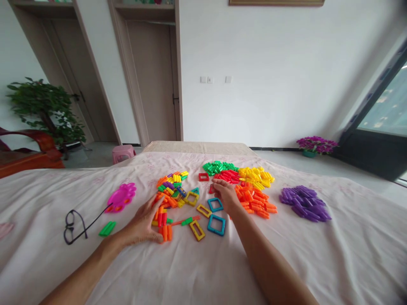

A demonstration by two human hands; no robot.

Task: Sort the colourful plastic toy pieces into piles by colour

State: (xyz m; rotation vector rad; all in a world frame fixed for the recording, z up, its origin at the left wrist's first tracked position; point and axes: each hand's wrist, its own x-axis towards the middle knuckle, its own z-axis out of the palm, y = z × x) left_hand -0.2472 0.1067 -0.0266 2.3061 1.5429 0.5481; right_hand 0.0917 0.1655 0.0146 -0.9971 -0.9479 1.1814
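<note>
My left hand (144, 220) lies with thumb and fingers spread against the left side of a mixed pile of orange, green, yellow and purple plastic sticks (170, 186). My right hand (225, 194) has its fingers closed at a small red magnetic tile (211, 189), partly hidden by the fingers. Between the hands lie hollow blue tiles (216, 224) and yellow tiles (197, 230), flat on the cloth. A red square frame tile (204, 177) sits just beyond the right fingertips.
Sorted stick piles lie at the right: green (219, 167), red (227, 176), yellow (256, 176), orange (254, 201) and purple (305, 203). A magenta palette-like tray (121, 198), dark-framed glasses (70, 226) and green sticks (107, 228) lie left on the tablecloth (178, 271).
</note>
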